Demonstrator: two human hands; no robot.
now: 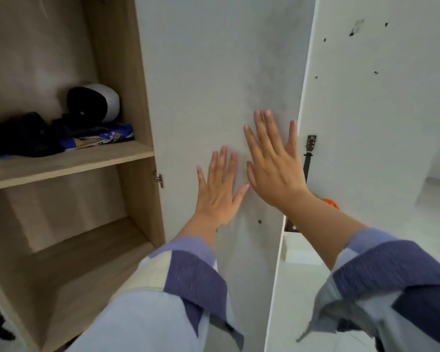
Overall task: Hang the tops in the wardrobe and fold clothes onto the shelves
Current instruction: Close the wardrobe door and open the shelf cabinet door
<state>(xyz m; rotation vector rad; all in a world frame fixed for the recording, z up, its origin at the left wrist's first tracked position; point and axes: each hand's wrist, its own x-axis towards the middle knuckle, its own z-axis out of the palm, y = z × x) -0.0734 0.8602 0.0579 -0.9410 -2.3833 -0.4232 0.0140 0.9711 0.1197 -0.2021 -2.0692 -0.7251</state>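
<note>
1. If I push too hard, the wardrobe door (214, 72) may swing and knock the guitar (309, 156) just beyond my right fingertips.
2. My left hand (217, 186) and right hand (272, 161) lie flat on the door, fingers straight and spread, holding nothing.
3. The clothes (61, 135) sit on the shelf (69, 161), well left of my fingers.

Only a narrow strip of a guitar (308, 158) is seen behind the edge of the wardrobe door (214, 72); its body is hidden. An orange thing (331, 203) is mostly covered by the right forearm and cannot be identified. The dark clothes (23, 135) on the shelf (69, 162) are cut by the left edge, and single pieces cannot be told apart. A dark thing at the lower left corner is cut off too.
</note>
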